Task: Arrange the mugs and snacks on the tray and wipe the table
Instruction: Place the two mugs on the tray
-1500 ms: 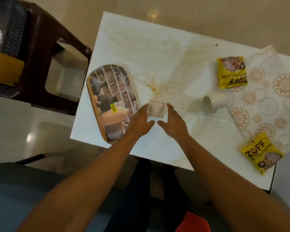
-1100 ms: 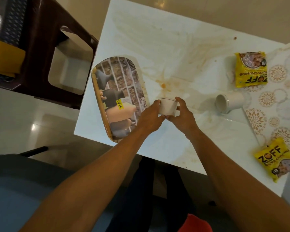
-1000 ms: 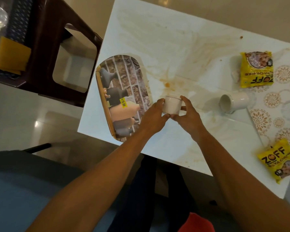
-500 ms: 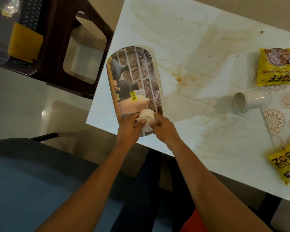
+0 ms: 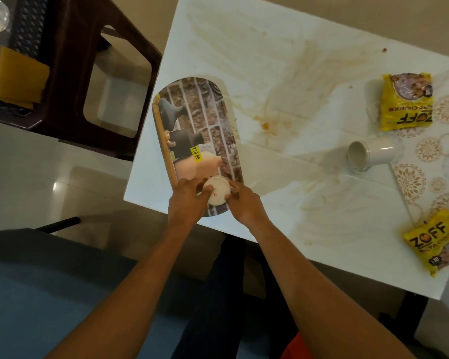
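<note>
Mugs and snacks are scattered over a white, rectangular, brown-stained tabletop (image 5: 283, 73), and only one mug has reached the tray. The oval tray with a printed brick-and-jug picture and a wooden rim (image 5: 192, 120) lies along the tabletop's left edge, its long axis running from near edge to far. At the tray's near end, a small white mug (image 5: 217, 190) sits upside down, base up, between both hands: the left hand (image 5: 187, 200) and the right hand (image 5: 244, 203) each pinch its sides with their fingertips, so both are grasping it. Whether its rim already rests on the tray I cannot tell.

A second white mug (image 5: 371, 154) lies tipped on its side towards the right edge, mouth facing the tray, well apart from the hands; the right hand is the nearer one. Beyond it, by the far right corner, lies a yellow snack packet (image 5: 406, 102), and another yellow packet (image 5: 436, 242) lies at the near right corner, partly on a patterned mat (image 5: 430, 156). Nothing stands between tray and tipped mug except stains.
</note>
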